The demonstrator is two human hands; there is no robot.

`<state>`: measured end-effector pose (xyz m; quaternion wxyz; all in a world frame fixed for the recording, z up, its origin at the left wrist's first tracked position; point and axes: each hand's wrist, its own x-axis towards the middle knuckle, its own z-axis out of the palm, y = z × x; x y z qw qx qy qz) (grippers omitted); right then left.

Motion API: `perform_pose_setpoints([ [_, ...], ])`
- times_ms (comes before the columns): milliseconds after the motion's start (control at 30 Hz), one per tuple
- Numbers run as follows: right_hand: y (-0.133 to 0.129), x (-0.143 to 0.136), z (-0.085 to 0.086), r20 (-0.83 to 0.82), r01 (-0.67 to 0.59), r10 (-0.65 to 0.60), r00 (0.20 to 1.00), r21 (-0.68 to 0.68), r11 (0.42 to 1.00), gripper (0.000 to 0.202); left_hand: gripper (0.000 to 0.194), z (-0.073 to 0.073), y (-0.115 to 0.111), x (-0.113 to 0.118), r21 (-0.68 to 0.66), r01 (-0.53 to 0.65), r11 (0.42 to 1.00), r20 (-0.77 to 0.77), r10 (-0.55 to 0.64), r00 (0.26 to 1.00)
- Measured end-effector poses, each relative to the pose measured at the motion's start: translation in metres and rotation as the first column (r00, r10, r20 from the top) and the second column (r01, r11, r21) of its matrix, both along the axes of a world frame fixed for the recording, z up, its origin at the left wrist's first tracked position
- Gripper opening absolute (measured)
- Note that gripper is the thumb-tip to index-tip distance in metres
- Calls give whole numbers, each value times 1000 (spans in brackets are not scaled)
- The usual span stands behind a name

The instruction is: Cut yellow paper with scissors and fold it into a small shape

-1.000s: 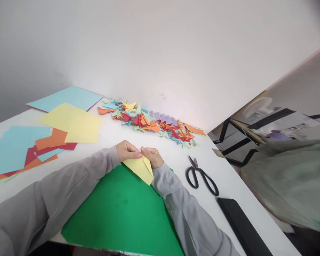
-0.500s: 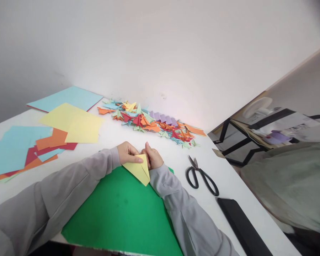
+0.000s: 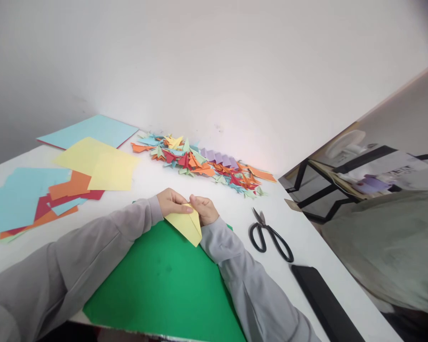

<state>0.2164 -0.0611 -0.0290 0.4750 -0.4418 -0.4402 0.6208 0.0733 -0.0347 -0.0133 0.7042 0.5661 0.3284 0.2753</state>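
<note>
A folded piece of yellow paper (image 3: pixel 186 226) is held between my two hands, its point hanging down over the green board (image 3: pixel 157 280). My left hand (image 3: pixel 174 202) is closed on its upper left edge, thumb on top. At the upper right corner my right hand (image 3: pixel 205 209) pinches the paper with thumb and fingers. Some fingertips of both hands are hidden behind the paper. A crease runs down the paper's right side.
Folded paper figures (image 3: pixel 192 161) are heaped along the wall. Yellow sheets (image 3: pixel 107 166), blue sheets (image 3: pixel 24 194) and orange scraps (image 3: pixel 71 186) lie left. Black-handled scissors (image 3: pixel 267 232) and a long black object (image 3: pixel 321 299) lie right. Beyond stands a black-framed shelf (image 3: pixel 321 194).
My right thumb has come down from pointing up and now presses on the paper's top right corner. The paper has shifted slightly; my left hand has barely moved.
</note>
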Motion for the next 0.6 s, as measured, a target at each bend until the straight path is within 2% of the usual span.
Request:
perform_pose_setpoints([
  [167, 3, -3, -5, -30, 27, -28, 999, -15, 1000, 46, 22, 1, 4, 0, -32, -161, 986, 14, 161, 987],
  [433, 2, -6, -6, -60, 57, -58, 997, -19, 998, 43, 23, 1, 5, 1, -78, -178, 981, 12, 179, 984],
  [600, -2, -5, 1, -7, 1, -1, 1000, -20, 1000, 41, 19, 3, 9, -1, -23, -226, 974, 9, 226, 974],
])
